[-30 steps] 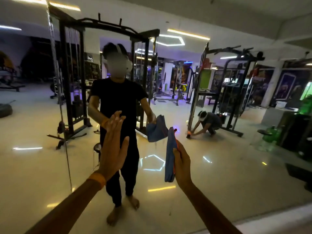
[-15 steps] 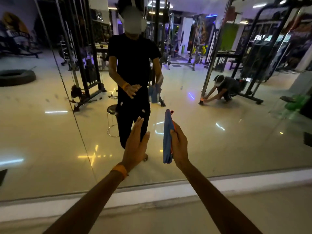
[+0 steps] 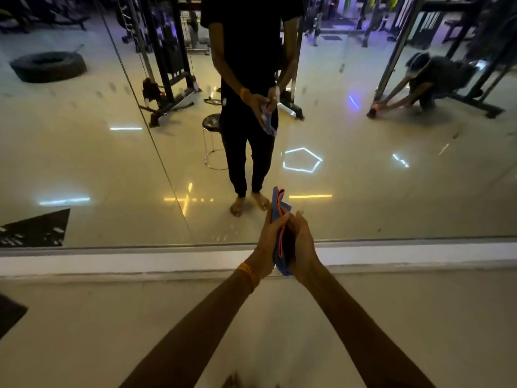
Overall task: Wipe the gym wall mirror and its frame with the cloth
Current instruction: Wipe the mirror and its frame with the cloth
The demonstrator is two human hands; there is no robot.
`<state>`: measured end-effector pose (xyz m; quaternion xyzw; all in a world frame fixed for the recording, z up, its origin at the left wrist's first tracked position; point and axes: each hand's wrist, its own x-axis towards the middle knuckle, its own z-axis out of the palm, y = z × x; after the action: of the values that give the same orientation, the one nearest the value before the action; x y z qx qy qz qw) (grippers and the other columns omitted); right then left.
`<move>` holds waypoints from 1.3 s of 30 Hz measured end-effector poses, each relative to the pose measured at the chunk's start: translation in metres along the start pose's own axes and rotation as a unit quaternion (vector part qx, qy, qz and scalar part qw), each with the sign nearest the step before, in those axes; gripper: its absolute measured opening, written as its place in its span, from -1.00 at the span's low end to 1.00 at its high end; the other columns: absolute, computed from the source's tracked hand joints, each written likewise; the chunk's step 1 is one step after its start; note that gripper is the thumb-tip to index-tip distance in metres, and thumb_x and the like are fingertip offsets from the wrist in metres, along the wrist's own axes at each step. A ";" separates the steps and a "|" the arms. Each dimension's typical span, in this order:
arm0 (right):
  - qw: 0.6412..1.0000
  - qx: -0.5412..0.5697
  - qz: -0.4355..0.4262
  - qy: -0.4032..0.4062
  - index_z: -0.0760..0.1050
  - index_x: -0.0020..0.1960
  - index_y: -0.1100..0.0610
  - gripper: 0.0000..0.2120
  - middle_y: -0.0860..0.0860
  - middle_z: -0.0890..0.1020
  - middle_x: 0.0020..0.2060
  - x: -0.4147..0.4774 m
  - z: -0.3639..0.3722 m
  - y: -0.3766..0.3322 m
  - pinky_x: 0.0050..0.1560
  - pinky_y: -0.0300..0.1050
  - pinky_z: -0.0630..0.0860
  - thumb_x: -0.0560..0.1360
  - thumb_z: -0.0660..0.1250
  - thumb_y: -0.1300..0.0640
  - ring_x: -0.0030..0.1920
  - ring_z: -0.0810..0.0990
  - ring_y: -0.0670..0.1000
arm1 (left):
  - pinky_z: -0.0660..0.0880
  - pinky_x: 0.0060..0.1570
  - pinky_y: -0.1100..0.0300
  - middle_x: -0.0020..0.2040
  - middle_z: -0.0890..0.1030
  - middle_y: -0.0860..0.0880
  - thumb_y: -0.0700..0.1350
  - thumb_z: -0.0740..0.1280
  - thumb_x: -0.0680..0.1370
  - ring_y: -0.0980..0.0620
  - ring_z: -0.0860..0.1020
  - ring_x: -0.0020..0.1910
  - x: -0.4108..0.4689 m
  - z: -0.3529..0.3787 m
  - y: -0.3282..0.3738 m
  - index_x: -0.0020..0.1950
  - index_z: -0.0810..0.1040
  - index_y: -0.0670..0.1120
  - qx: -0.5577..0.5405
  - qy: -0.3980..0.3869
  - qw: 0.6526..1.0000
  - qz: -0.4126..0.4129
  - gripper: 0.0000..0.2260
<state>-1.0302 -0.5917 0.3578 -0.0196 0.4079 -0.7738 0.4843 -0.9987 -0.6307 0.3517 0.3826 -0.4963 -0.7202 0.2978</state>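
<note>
A blue cloth with an orange edge (image 3: 279, 208) stands folded between both my hands in front of the wall mirror (image 3: 391, 191). My left hand (image 3: 270, 242) grips it from the left, fingers curled over its side. From the right, my right hand (image 3: 303, 242) holds the same cloth. Both hands hover over the mirror's pale bottom frame strip (image 3: 140, 260), apart from the glass. A vertical seam (image 3: 156, 152) splits the mirror into panels. My reflection in black clothes (image 3: 246, 79) faces me, holding the cloth too.
The tiled floor (image 3: 112, 331) runs up to the frame. A dark mat corner (image 3: 9, 315) lies at the left edge. Reflected in the glass are a stool (image 3: 211, 127), a tyre (image 3: 47, 67), cable machines (image 3: 165, 51) and a crouching person (image 3: 428, 79).
The view has tilted down to the mirror's bottom edge. My left hand, open and raised earlier, has come across and taken hold of the cloth beside my right hand. Both hands dropped lower.
</note>
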 end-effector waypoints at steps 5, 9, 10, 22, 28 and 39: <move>0.974 -0.219 -0.045 -0.040 0.58 0.24 0.08 -0.72 0.04 0.68 0.11 0.008 -0.021 -0.008 0.00 -0.23 0.65 0.66 0.22 -0.02 0.14 0.65 0.03 | 0.63 0.05 0.08 0.04 0.71 -0.13 -0.08 0.43 0.48 -0.11 0.65 0.10 0.025 -0.030 -0.024 0.39 0.53 -0.11 0.044 -0.048 0.998 -0.020 -0.53; 0.938 -0.319 -0.132 0.013 0.55 0.32 0.15 -0.72 0.07 0.67 0.22 0.026 -0.019 -0.021 0.31 -0.02 0.56 0.73 0.13 0.15 0.27 0.63 0.04 | 0.63 -0.11 0.09 -0.07 0.68 -0.10 0.11 0.48 0.29 -0.03 0.65 -0.12 0.046 -0.044 -0.012 0.45 0.42 -0.19 0.000 -0.048 0.999 -0.002 -0.22; 0.928 -0.335 -0.160 0.024 0.55 0.32 0.11 -0.72 0.04 0.66 0.23 0.033 -0.018 -0.027 0.33 -0.01 0.53 0.74 0.13 0.14 0.29 0.61 0.01 | 0.63 -0.17 0.11 -0.14 0.69 -0.05 0.08 0.47 0.31 0.01 0.66 -0.19 0.054 -0.046 -0.006 0.39 0.46 -0.12 -0.036 -0.058 0.998 -0.017 -0.31; 0.695 -0.504 -0.510 0.053 0.49 0.44 0.18 -0.64 0.08 0.58 0.39 0.102 0.093 -0.163 0.49 -0.11 0.37 0.70 0.22 0.09 0.42 0.51 0.04 | 0.24 0.58 0.12 0.64 0.22 -0.14 0.03 0.26 0.62 -0.04 0.25 0.60 0.116 -0.007 0.181 0.66 0.12 -0.10 0.099 0.014 0.910 0.402 -0.34; 0.575 -0.500 -0.646 0.036 0.49 0.43 0.22 -0.66 0.15 0.57 0.38 0.135 0.121 -0.234 0.47 -0.36 0.23 0.69 0.25 0.18 0.42 0.48 0.09 | -0.04 0.53 0.42 0.66 0.07 -0.29 0.03 0.20 0.67 -0.09 0.12 0.60 0.154 0.008 0.248 0.65 0.13 -0.25 0.218 0.172 0.792 0.544 -0.37; 0.414 -0.546 -0.728 0.018 0.37 0.54 0.23 -0.58 0.21 0.38 0.54 0.198 0.153 -0.334 0.53 0.28 0.28 0.72 0.19 0.11 0.57 0.31 0.23 | 0.25 0.46 -0.39 0.67 0.15 -0.22 0.23 0.24 0.66 -0.34 0.12 0.62 0.227 0.059 0.303 0.67 0.13 -0.02 0.441 0.408 0.606 0.521 -0.34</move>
<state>-1.3148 -0.7702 0.6045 -0.5560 0.5858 -0.4502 -0.3808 -1.1539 -0.8852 0.5918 0.3982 -0.6966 0.0938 0.5894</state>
